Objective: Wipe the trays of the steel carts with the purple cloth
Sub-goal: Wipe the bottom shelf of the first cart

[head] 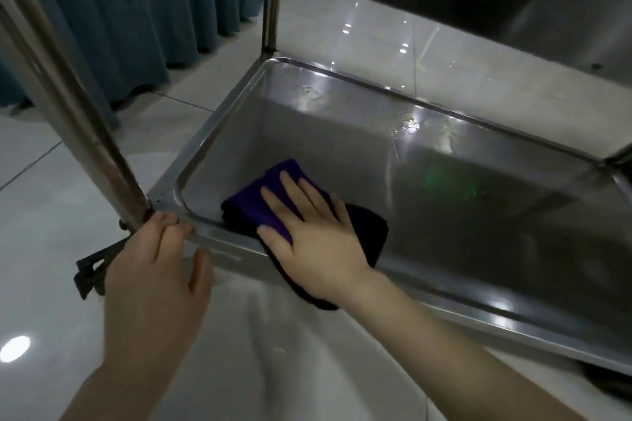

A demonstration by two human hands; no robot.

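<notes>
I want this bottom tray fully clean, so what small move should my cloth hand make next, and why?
Probably slide the right hand and folded purple cloth toward the far wall of the lower steel tray: the cloth lies in the near left corner, while pale smears show along the far side.

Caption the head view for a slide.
Right hand presses purple cloth flat in the lower tray; left hand holds its corner rim.
</notes>
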